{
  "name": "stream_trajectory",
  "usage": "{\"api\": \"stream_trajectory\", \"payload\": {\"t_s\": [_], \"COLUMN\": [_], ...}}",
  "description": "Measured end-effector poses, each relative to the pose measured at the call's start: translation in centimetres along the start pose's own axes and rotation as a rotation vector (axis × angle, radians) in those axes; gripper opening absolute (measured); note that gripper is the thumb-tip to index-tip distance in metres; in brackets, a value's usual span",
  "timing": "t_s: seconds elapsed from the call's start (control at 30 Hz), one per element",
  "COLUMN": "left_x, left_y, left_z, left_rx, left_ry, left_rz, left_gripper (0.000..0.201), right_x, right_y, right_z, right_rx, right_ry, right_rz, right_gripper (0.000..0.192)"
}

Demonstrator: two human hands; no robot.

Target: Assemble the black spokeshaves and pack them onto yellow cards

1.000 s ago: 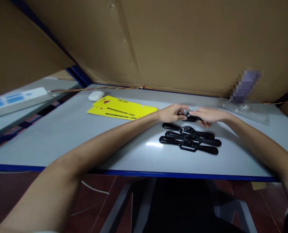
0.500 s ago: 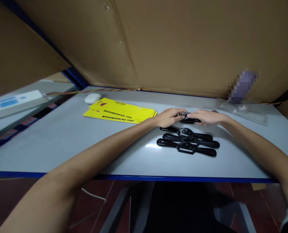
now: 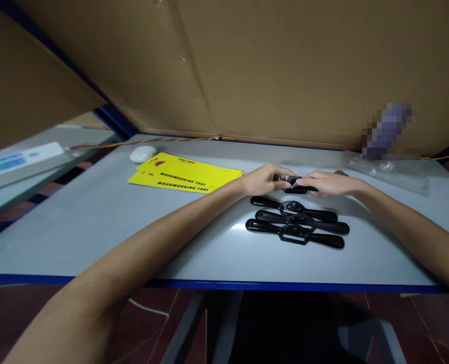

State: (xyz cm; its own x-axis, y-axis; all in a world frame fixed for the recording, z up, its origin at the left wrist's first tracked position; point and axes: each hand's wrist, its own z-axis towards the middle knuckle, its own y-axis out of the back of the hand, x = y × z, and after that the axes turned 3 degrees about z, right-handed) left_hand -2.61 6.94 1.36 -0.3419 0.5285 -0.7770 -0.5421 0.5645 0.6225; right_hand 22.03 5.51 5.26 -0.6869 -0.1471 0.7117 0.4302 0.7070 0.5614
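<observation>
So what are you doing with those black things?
Both hands are on one black tool, the left hand at one end and the right hand at the other, just above the grey table. Three more tools like it lie side by side right in front of the hands. Yellow cards and a white mouse sit off to the left, and a clear bag lies to the right.

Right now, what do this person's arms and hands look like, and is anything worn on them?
Both forearms are bare from elbow to wrist. The left hand and right hand wear no gloves, rings or watch that I can see. No sleeves show.
</observation>
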Motion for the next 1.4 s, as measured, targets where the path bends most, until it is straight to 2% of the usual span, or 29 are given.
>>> {"api": "stream_trajectory", "payload": {"t_s": [0.13, 0.3, 0.6, 0.93, 1.4], "left_x": [0.0, -0.2, 0.0, -0.3, -0.3], "left_y": [-0.1, -0.3, -0.2, -0.1, -0.2], "left_z": [0.2, 0.2, 0.3, 0.0, -0.1], "left_rx": [-0.007, 0.001, 0.016, 0.018, 0.009], "left_ry": [0.032, 0.005, -0.075, -0.056, -0.073], "left_rz": [-0.012, 0.022, 0.073, 0.076, 0.087], "left_gripper": [0.04, 0.039, 0.038, 0.039, 0.039], "right_x": [-0.1, -0.9, -1.8, -1.7, -1.8], "right_y": [0.3, 0.6, 0.6, 0.6, 0.6], "right_z": [-0.1, 0.1, -0.3, -0.2, 0.0], "right_rx": [0.016, 0.054, 0.076, 0.092, 0.096], "right_ry": [-0.041, 0.021, 0.143, 0.124, 0.188], "right_rz": [0.011, 0.034, -0.025, 0.018, -0.012], "right_gripper": [0.041, 0.032, 0.037, 0.037, 0.044]}}
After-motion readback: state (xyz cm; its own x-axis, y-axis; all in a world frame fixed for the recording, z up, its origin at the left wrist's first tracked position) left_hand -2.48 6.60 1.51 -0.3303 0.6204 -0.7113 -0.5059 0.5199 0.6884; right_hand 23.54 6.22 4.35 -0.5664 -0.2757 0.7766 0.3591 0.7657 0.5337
